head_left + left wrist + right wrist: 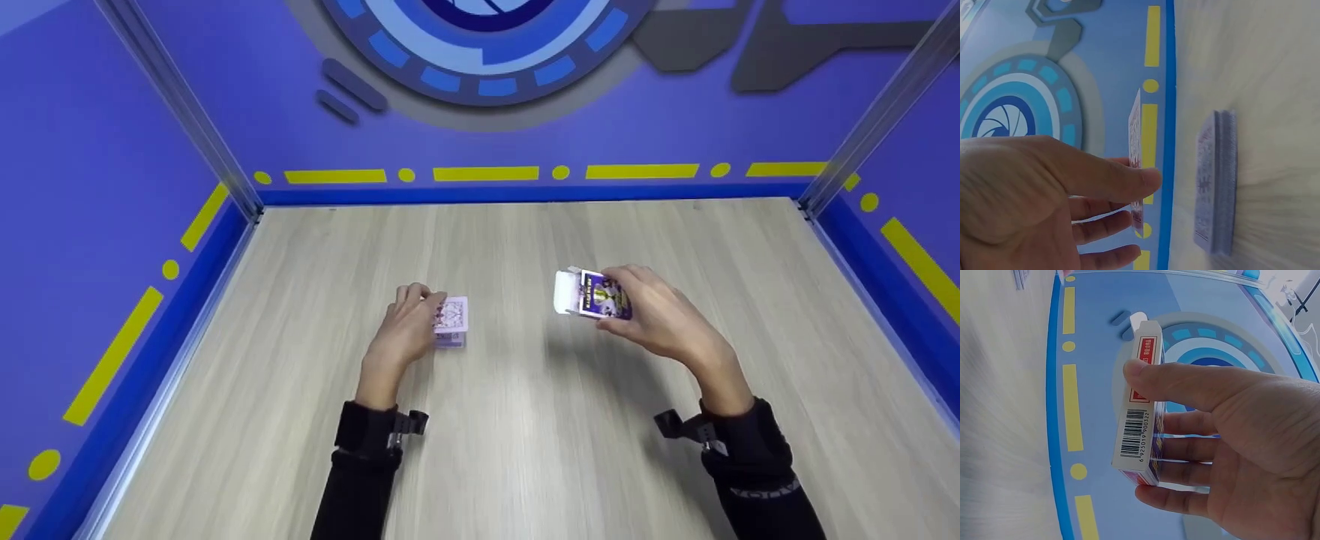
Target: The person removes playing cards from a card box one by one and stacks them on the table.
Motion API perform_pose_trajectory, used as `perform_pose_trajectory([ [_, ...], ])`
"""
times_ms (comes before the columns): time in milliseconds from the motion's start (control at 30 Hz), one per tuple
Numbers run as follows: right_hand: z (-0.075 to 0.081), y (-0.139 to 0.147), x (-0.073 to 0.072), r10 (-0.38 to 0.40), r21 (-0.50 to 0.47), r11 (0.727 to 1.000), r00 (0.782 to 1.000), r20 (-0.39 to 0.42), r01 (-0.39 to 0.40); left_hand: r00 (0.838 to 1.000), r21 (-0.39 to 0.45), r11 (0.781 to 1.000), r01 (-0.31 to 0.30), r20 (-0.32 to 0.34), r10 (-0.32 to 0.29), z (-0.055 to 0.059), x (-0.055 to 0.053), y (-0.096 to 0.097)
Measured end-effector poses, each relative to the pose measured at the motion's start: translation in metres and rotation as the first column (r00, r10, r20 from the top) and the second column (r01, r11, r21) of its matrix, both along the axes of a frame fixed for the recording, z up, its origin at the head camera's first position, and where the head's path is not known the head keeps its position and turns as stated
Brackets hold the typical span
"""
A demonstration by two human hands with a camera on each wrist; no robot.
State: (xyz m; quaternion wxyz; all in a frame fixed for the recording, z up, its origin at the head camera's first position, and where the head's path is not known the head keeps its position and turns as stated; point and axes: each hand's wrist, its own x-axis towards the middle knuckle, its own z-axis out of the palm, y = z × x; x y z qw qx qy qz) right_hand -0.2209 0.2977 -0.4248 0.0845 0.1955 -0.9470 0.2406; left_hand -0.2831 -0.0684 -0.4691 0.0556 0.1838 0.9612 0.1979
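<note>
My left hand (405, 330) pinches a thin playing card (1135, 132) between thumb and fingers, holding it above a deck of playing cards (1206, 185). That deck lies stacked on the table, partly covered by the held card in the head view. To the right, my right hand (664, 319) grips a playing card box (604, 295) by its sides, raised off the table. The box's white flap (565, 291) stands open, pointing left. In the right wrist view, the thumb presses on the narrow side with the barcode (1132, 433). How full the box is cannot be seen.
The wood-grain table (495, 450) runs back to a blue wall (480, 142) with yellow dashes. Blue side panels (112, 247) rise at left and right, with metal posts (180, 97) in the back corners.
</note>
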Motion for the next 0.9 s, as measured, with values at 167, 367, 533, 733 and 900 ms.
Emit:
perform_pose_trajectory([
  [167,0.000,-0.001,-0.001,0.001,-0.002,1.000,1.000,-0.002,-0.001,0.999,-0.015,1.000,-0.013,0.040,0.013,-0.007,-0.002,-0.002],
  [367,0.000,-0.001,0.000,0.001,-0.006,1.000,1.000,0.005,-0.001,0.997,-0.008,1.000,-0.013,0.071,0.014,-0.014,-0.004,-0.005],
  [533,-0.001,-0.002,0.001,0.005,-0.012,1.000,1.000,0.013,-0.005,0.995,0.008,1.000,-0.024,0.099,0.023,-0.020,-0.007,-0.006],
  [733,-0.002,-0.002,0.001,0.006,-0.005,1.000,1.000,0.013,-0.006,0.993,0.002,1.000,-0.024,0.119,0.024,-0.025,-0.009,-0.006],
  [900,-0.001,-0.002,0.000,0.008,0.004,1.000,1.000,0.015,-0.008,0.992,-0.011,1.000,-0.011,0.129,0.013,-0.028,-0.011,-0.006],
])
